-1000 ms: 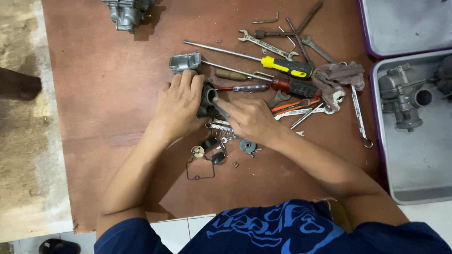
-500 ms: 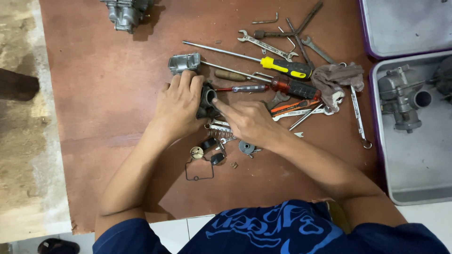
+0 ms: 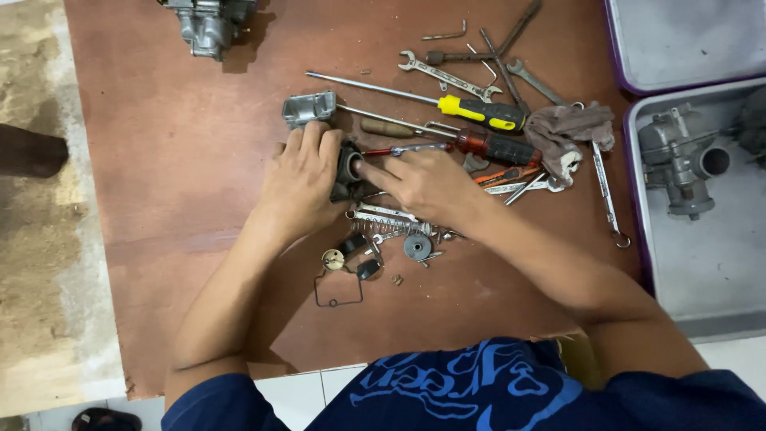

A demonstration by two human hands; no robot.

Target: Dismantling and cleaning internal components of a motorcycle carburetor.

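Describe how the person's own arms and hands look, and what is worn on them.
Both hands, the left hand and the right hand, are bare: no gloves, and no rings or watch that I can make out. The forearms are uncovered too. Short dark blue sleeves end near the elbows, part of a dark blue shirt with a lighter blue print.

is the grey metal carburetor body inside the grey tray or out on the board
Inside: the grey metal carburetor body lies on the floor of the purple-rimmed grey tray, within its rim.
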